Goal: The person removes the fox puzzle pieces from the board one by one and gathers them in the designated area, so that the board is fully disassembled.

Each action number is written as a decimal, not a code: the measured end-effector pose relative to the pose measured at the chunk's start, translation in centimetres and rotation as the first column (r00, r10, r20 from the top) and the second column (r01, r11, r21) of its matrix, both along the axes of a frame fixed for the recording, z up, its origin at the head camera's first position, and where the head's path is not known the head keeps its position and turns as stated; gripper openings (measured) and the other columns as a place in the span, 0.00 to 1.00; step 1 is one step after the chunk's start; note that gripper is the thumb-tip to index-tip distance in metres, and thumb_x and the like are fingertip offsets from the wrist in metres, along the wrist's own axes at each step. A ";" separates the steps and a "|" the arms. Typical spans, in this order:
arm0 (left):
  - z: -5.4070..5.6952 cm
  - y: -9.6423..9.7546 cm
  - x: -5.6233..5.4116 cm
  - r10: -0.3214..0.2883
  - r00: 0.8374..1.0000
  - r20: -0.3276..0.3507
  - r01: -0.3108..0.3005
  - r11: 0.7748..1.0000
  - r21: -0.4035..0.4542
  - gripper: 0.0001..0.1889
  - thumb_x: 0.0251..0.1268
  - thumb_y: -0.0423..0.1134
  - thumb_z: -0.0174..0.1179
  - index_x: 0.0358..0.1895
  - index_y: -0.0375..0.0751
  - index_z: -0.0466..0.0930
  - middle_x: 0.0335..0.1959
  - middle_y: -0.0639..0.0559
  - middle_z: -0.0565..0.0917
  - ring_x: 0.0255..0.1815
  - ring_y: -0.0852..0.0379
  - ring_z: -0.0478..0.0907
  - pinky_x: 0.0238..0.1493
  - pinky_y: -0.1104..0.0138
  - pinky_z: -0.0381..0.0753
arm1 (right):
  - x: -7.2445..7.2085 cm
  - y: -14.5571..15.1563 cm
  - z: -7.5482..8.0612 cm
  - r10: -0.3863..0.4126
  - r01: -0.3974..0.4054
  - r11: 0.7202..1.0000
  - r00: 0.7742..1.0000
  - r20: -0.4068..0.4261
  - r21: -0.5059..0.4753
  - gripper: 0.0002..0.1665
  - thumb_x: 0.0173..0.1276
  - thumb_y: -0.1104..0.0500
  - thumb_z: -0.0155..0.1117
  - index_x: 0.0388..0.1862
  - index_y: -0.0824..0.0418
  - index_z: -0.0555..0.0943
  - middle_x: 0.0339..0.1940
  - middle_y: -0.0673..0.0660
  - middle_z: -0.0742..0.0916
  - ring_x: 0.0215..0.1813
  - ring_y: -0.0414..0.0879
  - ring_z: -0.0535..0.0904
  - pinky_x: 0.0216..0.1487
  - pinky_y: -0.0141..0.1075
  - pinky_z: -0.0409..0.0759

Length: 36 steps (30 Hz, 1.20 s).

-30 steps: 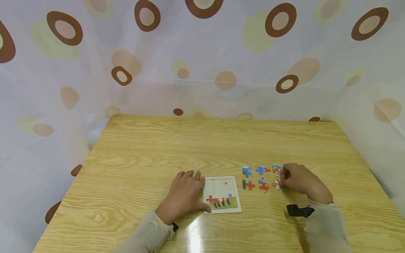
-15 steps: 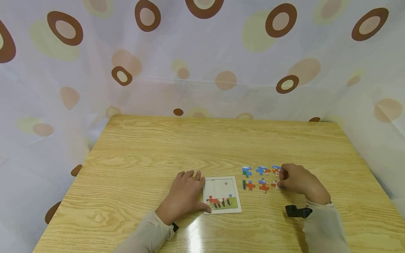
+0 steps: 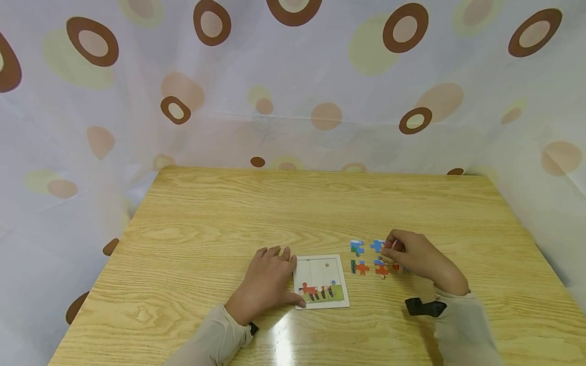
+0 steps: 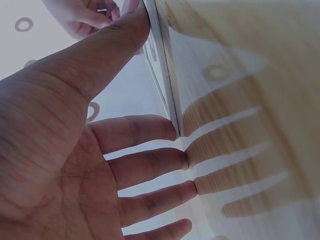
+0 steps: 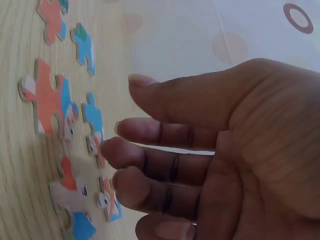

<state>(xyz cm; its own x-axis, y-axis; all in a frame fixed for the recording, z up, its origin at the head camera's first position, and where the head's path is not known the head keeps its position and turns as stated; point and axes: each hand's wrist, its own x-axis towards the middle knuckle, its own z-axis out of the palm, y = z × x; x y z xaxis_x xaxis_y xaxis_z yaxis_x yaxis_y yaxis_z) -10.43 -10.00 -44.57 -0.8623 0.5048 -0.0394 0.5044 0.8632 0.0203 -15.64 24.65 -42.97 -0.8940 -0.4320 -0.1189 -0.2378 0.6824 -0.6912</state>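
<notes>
At the table's front middle, my left hand [image 3: 267, 279] lies beside a white puzzle tray [image 3: 345, 300]. Its thumb touches the tray's near-left corner, and in the left wrist view the straight fingers [image 4: 145, 167] reach the tray's edge and the tabletop. A lower strip of the tray has fitted pieces showing striped legs on green. My right hand [image 3: 423, 256] hovers over loose jigsaw pieces right of the tray. In the right wrist view its thumb and loosely bent fingers [image 5: 130, 190] hold nothing. An orange-and-blue piece [image 5: 46, 102] and a white-and-orange piece [image 5: 70, 195] lie below them.
The loose pieces lie in two rows, including a blue-green piece [image 3: 356, 247] and a red piece with a green edge [image 3: 361, 268]. The wooden table [image 3: 220, 213] meets a patterned curtain [image 3: 293, 137] at its back and sides.
My right hand has moved left, from the rightmost pieces to above the middle ones, and its fingers have lifted off. My left hand and the tray have stayed put.
</notes>
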 end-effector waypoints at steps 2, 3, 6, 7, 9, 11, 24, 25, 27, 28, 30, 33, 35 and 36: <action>0.0 0.0 0.0 0.000 1.000 0.000 0.000 1.000 0.003 0.51 0.43 0.77 0.70 0.65 0.43 0.82 0.68 0.42 0.79 0.69 0.41 0.75 0.67 0.47 0.72 | -0.1 -0.5 0.0 0.012 -0.012 1.000 1.000 -0.008 -0.022 0.07 0.78 0.61 0.62 0.42 0.65 0.77 0.26 0.54 0.82 0.20 0.46 0.78 0.22 0.36 0.78; 0.0 0.0 0.0 0.000 1.000 0.002 0.000 1.000 0.006 0.51 0.43 0.77 0.70 0.65 0.43 0.82 0.68 0.42 0.79 0.69 0.41 0.75 0.67 0.47 0.72 | -0.1 -0.7 -0.1 0.019 -0.019 0.999 1.000 -0.015 -0.027 0.07 0.78 0.62 0.62 0.43 0.66 0.77 0.26 0.54 0.82 0.20 0.46 0.77 0.22 0.35 0.77; 0.1 0.0 0.0 0.000 1.000 0.004 0.000 1.000 0.011 0.51 0.43 0.77 0.70 0.65 0.43 0.82 0.68 0.42 0.79 0.69 0.40 0.75 0.67 0.47 0.71 | -0.1 -1.2 0.0 0.024 -0.025 0.999 1.000 -0.019 -0.033 0.08 0.78 0.61 0.62 0.46 0.66 0.77 0.27 0.54 0.83 0.20 0.47 0.76 0.22 0.35 0.76; 0.1 0.0 0.0 0.000 1.000 0.005 0.000 1.000 0.013 0.51 0.43 0.77 0.70 0.65 0.43 0.82 0.68 0.42 0.79 0.69 0.40 0.75 0.67 0.47 0.71 | -0.1 -1.4 0.0 0.023 -0.024 0.999 1.000 -0.019 -0.032 0.09 0.78 0.61 0.62 0.47 0.67 0.77 0.27 0.54 0.83 0.20 0.47 0.77 0.22 0.35 0.76; 0.1 0.0 -0.1 0.000 1.000 0.002 0.000 1.000 0.011 0.51 0.42 0.77 0.70 0.65 0.43 0.82 0.68 0.42 0.79 0.69 0.40 0.74 0.67 0.47 0.72 | 0.0 -1.7 0.1 0.018 -0.019 0.999 1.000 -0.019 -0.030 0.10 0.78 0.61 0.63 0.48 0.67 0.77 0.27 0.55 0.83 0.20 0.48 0.77 0.22 0.35 0.76; 0.1 0.1 -0.1 0.000 1.000 -0.002 0.000 1.000 0.006 0.51 0.42 0.77 0.70 0.65 0.43 0.83 0.68 0.42 0.79 0.69 0.41 0.75 0.67 0.47 0.72 | 0.1 -2.0 0.3 0.016 -0.016 0.999 1.000 -0.020 -0.031 0.11 0.78 0.60 0.63 0.49 0.68 0.77 0.27 0.55 0.83 0.21 0.49 0.78 0.23 0.36 0.76; 0.0 0.0 0.0 -0.003 1.000 -0.009 0.003 1.000 0.000 0.51 0.42 0.78 0.70 0.65 0.43 0.82 0.68 0.42 0.80 0.69 0.40 0.75 0.67 0.46 0.72 | 1.0 -5.0 0.7 0.091 -0.095 0.993 0.994 -0.058 -0.074 0.13 0.77 0.61 0.64 0.51 0.68 0.77 0.25 0.54 0.81 0.19 0.40 0.71 0.23 0.33 0.73; 0.0 0.0 -0.1 -0.003 1.000 -0.009 0.003 1.000 0.000 0.51 0.42 0.78 0.70 0.65 0.43 0.82 0.68 0.42 0.80 0.69 0.40 0.75 0.67 0.46 0.72 | 1.0 -5.4 0.7 0.096 -0.101 0.992 0.993 -0.063 -0.072 0.12 0.76 0.61 0.65 0.51 0.68 0.78 0.25 0.54 0.82 0.19 0.40 0.71 0.23 0.33 0.72; 0.0 0.0 -0.1 0.001 1.000 -0.005 -0.001 1.000 0.003 0.51 0.42 0.78 0.70 0.65 0.43 0.82 0.68 0.42 0.79 0.69 0.40 0.75 0.67 0.46 0.71 | 1.1 -6.1 0.4 0.115 -0.119 0.991 0.991 -0.076 -0.064 0.12 0.76 0.61 0.65 0.51 0.68 0.78 0.24 0.52 0.82 0.19 0.38 0.70 0.23 0.32 0.70; 0.0 0.0 -0.1 0.002 1.000 -0.003 -0.002 1.000 0.003 0.51 0.42 0.78 0.70 0.65 0.43 0.82 0.68 0.42 0.79 0.69 0.40 0.75 0.67 0.46 0.71 | 1.2 -6.4 0.2 0.127 -0.132 0.990 0.988 -0.086 -0.057 0.12 0.76 0.61 0.65 0.50 0.67 0.78 0.24 0.50 0.81 0.20 0.37 0.70 0.23 0.32 0.70; 0.0 0.0 -0.1 0.004 1.000 -0.001 -0.004 1.000 0.003 0.51 0.43 0.78 0.70 0.65 0.43 0.82 0.68 0.42 0.79 0.69 0.41 0.75 0.67 0.47 0.71 | 1.2 -7.2 -0.2 0.161 -0.167 0.984 0.983 -0.092 -0.064 0.11 0.76 0.61 0.65 0.50 0.67 0.78 0.22 0.48 0.81 0.20 0.36 0.69 0.23 0.31 0.70; 0.0 0.0 -0.1 0.007 1.000 -0.004 -0.007 1.000 0.007 0.50 0.43 0.77 0.70 0.65 0.43 0.83 0.67 0.42 0.80 0.68 0.41 0.75 0.67 0.47 0.71 | 1.4 -8.4 -0.9 0.204 -0.211 0.975 0.973 -0.110 -0.065 0.12 0.75 0.61 0.66 0.50 0.67 0.78 0.22 0.46 0.79 0.20 0.35 0.69 0.24 0.31 0.71; 0.0 0.0 -0.1 0.007 1.000 -0.007 -0.007 1.000 0.008 0.50 0.42 0.77 0.70 0.64 0.43 0.83 0.67 0.42 0.80 0.68 0.41 0.75 0.67 0.47 0.72 | 1.6 -9.2 -1.3 0.218 -0.226 0.972 0.969 -0.118 -0.062 0.13 0.75 0.61 0.67 0.52 0.66 0.78 0.23 0.45 0.79 0.20 0.34 0.69 0.24 0.31 0.71; -0.1 0.0 -0.1 0.006 1.000 -0.009 -0.006 1.000 0.008 0.50 0.42 0.77 0.70 0.64 0.43 0.83 0.67 0.42 0.80 0.68 0.41 0.75 0.67 0.47 0.72 | 1.7 -9.6 -1.4 0.221 -0.229 0.971 0.968 -0.114 -0.060 0.13 0.74 0.61 0.67 0.52 0.66 0.77 0.23 0.45 0.79 0.21 0.34 0.69 0.24 0.31 0.71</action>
